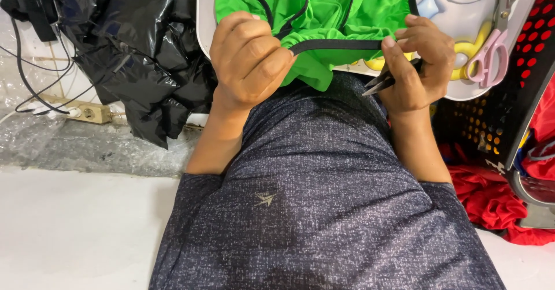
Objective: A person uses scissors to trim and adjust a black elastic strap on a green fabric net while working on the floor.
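Nearest, a grey speckled shirt (pixel 324 209) filling the lower middle, over a white floor (pixel 75 232). Just beyond, both forearms reaching away. Left hand (pixel 250 62) clenched, fingers (pixel 277 59) pinching one end of a black strap (pixel 335 45) pulled taut. Right hand (pixel 417 64) gripping the strap's other end between thumb and forefinger, with small black snips (pixel 384 81) tucked in the same hand, blades pointing left and near, just under the strap. Strap stretched level between the two hands, joined to a green garment (pixel 315 7) bunched right behind the hands and hanging over the near edge of a white bench (pixel 203 18). To the right, pink-handled scissors (pixel 491 53) lying on the bench, close to the right hand but apart from it. Farther right, a black perforated basket (pixel 491 134) with red cloth (pixel 497 203) spilling near it. Far left, crumpled black plastic bags (pixel 139 47), a beige power strip (pixel 87 112) with black cables, and bubble wrap (pixel 34 140) on the floor.
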